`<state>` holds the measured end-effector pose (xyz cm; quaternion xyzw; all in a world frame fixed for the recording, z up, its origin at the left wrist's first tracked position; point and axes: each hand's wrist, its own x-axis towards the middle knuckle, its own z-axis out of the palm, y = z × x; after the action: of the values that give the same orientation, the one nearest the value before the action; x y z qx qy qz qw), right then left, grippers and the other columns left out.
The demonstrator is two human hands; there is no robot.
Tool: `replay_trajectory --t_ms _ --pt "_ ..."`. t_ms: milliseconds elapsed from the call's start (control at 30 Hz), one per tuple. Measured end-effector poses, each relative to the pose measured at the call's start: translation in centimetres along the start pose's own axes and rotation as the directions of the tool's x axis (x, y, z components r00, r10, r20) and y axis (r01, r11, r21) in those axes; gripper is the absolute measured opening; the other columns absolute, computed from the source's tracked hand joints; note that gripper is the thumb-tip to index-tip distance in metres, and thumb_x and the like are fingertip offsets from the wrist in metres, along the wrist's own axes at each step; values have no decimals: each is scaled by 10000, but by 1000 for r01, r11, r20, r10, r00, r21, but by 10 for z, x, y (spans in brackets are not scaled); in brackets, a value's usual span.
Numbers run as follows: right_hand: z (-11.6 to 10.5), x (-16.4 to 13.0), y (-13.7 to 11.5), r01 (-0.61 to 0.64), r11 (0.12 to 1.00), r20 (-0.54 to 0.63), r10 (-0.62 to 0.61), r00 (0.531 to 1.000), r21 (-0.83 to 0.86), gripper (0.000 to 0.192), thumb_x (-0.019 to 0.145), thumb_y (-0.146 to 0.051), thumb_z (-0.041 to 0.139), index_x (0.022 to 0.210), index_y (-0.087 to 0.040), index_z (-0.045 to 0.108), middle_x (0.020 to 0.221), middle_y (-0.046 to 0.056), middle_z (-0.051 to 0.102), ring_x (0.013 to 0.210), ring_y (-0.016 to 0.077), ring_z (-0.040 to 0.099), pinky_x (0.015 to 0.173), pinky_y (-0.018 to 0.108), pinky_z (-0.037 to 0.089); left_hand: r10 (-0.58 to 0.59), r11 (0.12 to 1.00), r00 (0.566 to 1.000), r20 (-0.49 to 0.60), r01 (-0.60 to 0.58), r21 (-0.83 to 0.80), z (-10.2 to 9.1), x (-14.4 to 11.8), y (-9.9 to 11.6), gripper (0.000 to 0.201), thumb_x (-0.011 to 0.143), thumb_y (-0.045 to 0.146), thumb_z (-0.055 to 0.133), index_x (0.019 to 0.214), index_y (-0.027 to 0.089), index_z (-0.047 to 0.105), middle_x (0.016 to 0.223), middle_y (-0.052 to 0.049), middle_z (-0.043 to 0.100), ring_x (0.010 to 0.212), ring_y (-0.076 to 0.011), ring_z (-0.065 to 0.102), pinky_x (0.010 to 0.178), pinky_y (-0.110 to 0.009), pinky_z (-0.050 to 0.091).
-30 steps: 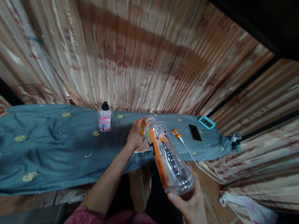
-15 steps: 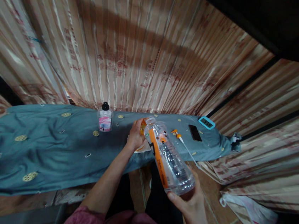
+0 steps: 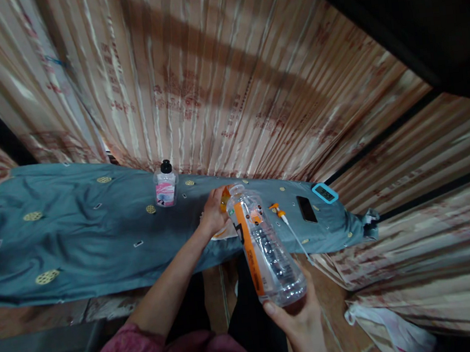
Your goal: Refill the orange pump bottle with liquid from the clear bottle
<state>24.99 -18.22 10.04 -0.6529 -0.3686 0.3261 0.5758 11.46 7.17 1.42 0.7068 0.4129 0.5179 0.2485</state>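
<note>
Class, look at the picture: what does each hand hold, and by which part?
The right hand grips the clear plastic bottle by its base. The left hand holds an orange item at the neck.

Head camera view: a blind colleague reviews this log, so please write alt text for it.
A right hand holds the base of a clear, orange-labelled bottle, while the left hand is at its neck. Behind, a small black-capped bottle stands on a teal cloth.

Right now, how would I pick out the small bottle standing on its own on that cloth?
Find the long blue-grey cloth stretched along the foot of the striped curtain wall. Near its far edge, left of the person's left hand, stands a small clear bottle. It has a black cap and a pink-and-white label, unlike the larger orange-labelled clear bottle held in the right hand.
</note>
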Motion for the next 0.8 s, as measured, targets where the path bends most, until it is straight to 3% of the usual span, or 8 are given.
replay_trajectory --t_ms 333,800 --pt "3 -2 -1 12 1000 -34 -12 999 19 839 551 -318 912 1282 -199 519 1122 87 784 966 280 778 843 348 616 13 1000 1000 -1 -13 -26 -1 0 2 596 728 224 711 1302 162 563 1238 -132 648 1159 -308 640 1033 -475 544" --pt "-7 3 4 41 997 72 -35 997 -73 836 569 -313 943 1274 -181 513 1134 124 804 968 296 797 835 349 635 -12 997 1000 -26 10 -81 0 0 2 589 708 239 737 1277 185 591 1206 -122 651 1136 -320 647 1025 -493 544"
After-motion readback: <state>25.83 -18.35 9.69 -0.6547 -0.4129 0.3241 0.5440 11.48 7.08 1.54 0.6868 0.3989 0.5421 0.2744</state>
